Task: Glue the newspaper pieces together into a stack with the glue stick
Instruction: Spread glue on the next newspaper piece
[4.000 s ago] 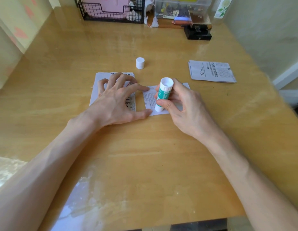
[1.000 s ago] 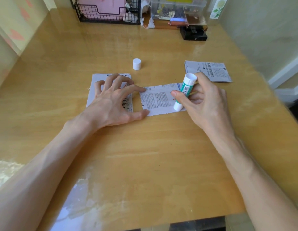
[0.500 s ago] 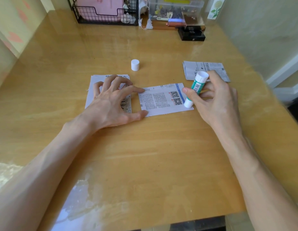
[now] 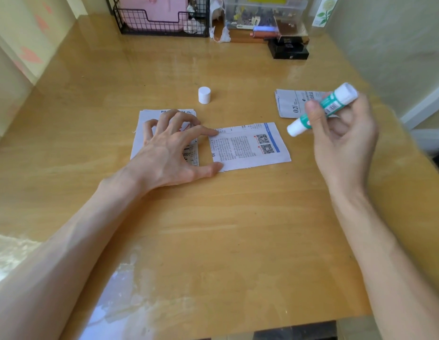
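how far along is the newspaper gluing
Done: the cap is off the glue stick, and what looks like a small stack lies under the left hand. In hand: the right hand holds the stick clear of the middle piece, which the left hand also pins. Left: that piece and the folded one are not yet stacked.

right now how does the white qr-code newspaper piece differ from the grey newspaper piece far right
The white QR-code newspaper piece lies exposed, its left edge held by the left hand; the grey newspaper piece is partly behind the right hand gripping the green glue stick. White shows a blue stripe, grey "02". Both lie flat.
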